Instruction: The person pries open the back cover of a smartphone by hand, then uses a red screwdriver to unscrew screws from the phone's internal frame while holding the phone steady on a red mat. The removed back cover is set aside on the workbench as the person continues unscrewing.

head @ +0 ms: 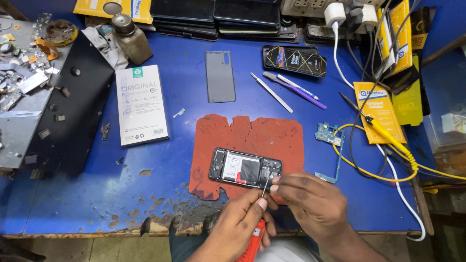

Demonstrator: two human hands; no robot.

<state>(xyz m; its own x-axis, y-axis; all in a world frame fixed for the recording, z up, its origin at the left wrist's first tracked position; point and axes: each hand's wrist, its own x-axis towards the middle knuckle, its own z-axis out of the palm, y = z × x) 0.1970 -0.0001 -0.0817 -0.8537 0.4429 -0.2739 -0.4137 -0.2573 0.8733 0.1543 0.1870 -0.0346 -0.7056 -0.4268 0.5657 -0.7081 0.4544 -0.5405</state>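
An opened black phone (245,168), its back removed and battery showing, lies on a red work mat (252,133) on the blue table (97,194). My left hand (240,225) grips a red-handled screwdriver (256,242), whose thin shaft points up to the phone's right end. My right hand (308,201) sits just right of it, fingertips pinching the shaft next to the phone's right edge. The tip's contact point is hidden by my fingers.
A grey back cover (220,76) lies beyond the mat, a white box (141,104) to its left. Tweezers (272,92), a purple brush (297,90), a blue circuit board (330,135), a yellow soldering iron (391,138) and cables lie right. A black tray (73,111) is far left.
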